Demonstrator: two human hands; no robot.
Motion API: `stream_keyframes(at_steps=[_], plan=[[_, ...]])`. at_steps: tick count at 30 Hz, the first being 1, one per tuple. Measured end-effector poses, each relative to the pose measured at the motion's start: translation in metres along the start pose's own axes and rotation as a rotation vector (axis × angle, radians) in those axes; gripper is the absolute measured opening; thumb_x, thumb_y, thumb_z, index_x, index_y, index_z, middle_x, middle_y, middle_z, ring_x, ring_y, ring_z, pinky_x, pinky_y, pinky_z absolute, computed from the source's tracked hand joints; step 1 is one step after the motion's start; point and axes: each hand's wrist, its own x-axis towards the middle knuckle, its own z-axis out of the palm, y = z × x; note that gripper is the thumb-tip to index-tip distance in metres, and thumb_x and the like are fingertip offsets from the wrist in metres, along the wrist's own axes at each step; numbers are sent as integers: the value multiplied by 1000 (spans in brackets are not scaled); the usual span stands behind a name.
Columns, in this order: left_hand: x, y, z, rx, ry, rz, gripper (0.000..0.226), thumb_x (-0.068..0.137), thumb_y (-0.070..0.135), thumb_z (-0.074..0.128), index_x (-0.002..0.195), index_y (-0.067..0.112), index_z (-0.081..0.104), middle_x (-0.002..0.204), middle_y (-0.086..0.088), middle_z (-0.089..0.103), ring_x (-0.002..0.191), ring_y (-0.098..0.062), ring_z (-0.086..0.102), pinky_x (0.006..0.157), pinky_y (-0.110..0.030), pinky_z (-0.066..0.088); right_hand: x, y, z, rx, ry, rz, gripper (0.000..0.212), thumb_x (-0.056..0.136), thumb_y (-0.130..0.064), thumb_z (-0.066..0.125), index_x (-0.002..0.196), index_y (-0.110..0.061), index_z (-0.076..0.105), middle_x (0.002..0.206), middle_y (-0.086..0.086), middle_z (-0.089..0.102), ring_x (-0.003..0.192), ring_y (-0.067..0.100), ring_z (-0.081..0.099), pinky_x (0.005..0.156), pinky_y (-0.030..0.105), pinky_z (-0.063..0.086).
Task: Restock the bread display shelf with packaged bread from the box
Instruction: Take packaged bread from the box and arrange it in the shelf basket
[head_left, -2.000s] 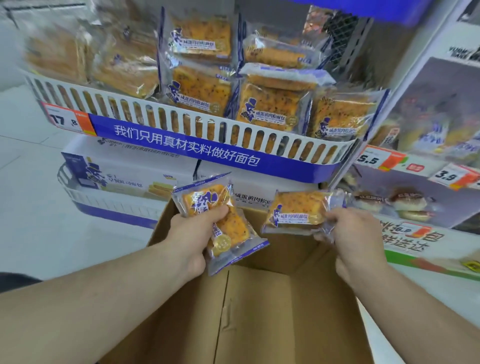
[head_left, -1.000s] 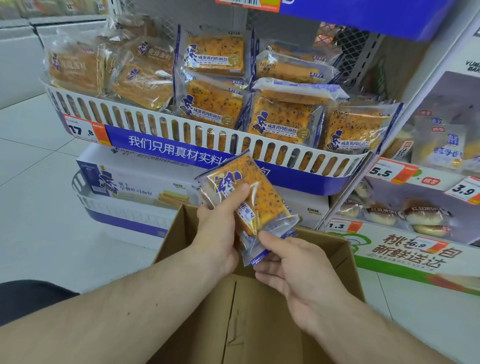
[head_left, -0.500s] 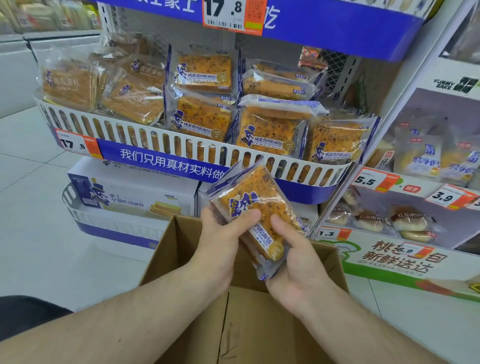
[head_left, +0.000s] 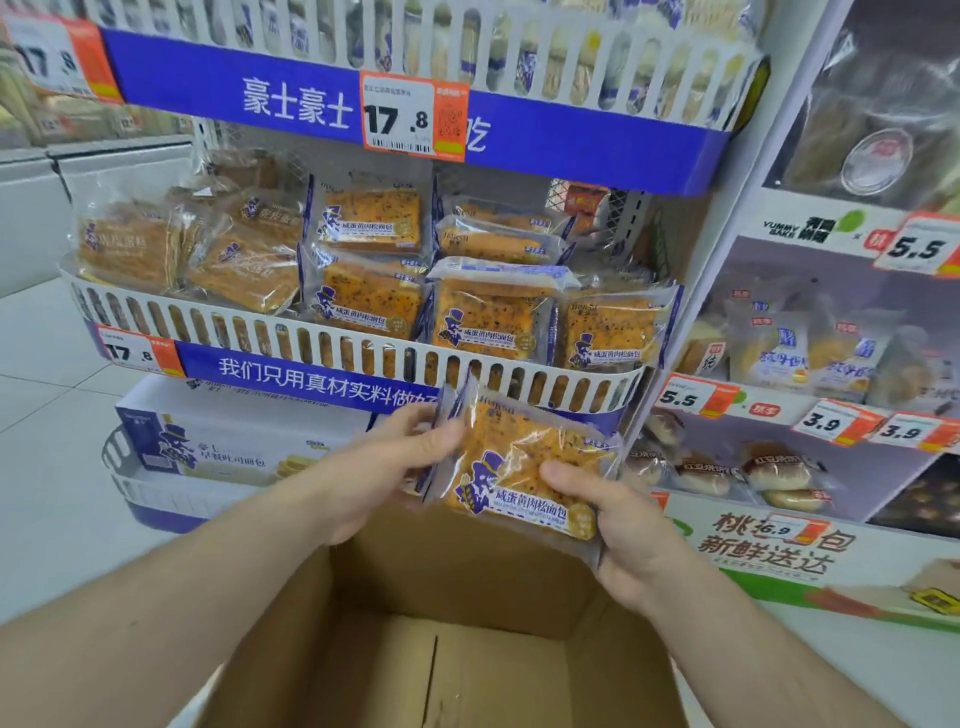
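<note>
A clear-wrapped packet of orange seeded bread (head_left: 524, 457) with a blue label hangs just in front of the white slotted rim of the display shelf (head_left: 363, 358). A second packet's edge shows behind it on the left. My left hand (head_left: 384, 467) pinches the left edge of the packets. My right hand (head_left: 623, 525) grips the lower right corner, thumb on the front. Below the hands stands the open cardboard box (head_left: 467, 665); the part of its bottom in view is bare. Several matching packets (head_left: 488, 317) stand in the shelf.
A higher shelf with a 17.8 price tag (head_left: 410, 117) overhangs the bread shelf. A lower basket holds a white boxed bread carton (head_left: 218, 441). On the right is another display with round buns (head_left: 769, 467) and price tags. White floor tiles lie to the left.
The two packets, one in each hand before, have come together into one stack held by both hands and risen toward the shelf rim. The view has tilted upward.
</note>
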Motion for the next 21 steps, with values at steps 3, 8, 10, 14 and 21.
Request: stream_keyframes(at_steps=[3,8,10,14,21], plan=[[12,29,19,183,-13,-22,107,53,63,78,143,27,33,119,6,61,108,-16,62,99,-41,50,-1,-23,-16,-45,-4,-68,69,54,-17,81,120,-5,65,101,18,76,83,30,76,60,36,63],[50,85,44,165,25,5,77,74,49,81,133,20,42,109,2,65,93,-14,64,91,-37,51,11,-78,-44,-99,45,-154,56,57,-24,80,107,0,71,95,19,76,76,29,74,72,45,62],[65,109,55,140,12,28,54,81,40,77,121,20,46,102,2,71,91,-15,69,89,-37,53,18,-104,-53,-107,65,-201,55,57,-23,80,106,-2,69,92,18,77,72,27,75,68,43,63],[93,156,69,165,-3,102,41,84,27,76,118,17,54,84,2,76,72,-10,74,65,-28,57,36,-152,-70,-156,83,-346,72,51,-20,85,117,1,65,95,20,76,77,29,76,63,38,62],[127,193,79,229,-47,190,40,81,32,79,111,19,56,84,0,78,82,-17,74,85,-40,57,57,-197,-95,-185,10,-488,38,58,-12,77,94,-3,68,74,12,75,62,22,74,52,30,58]])
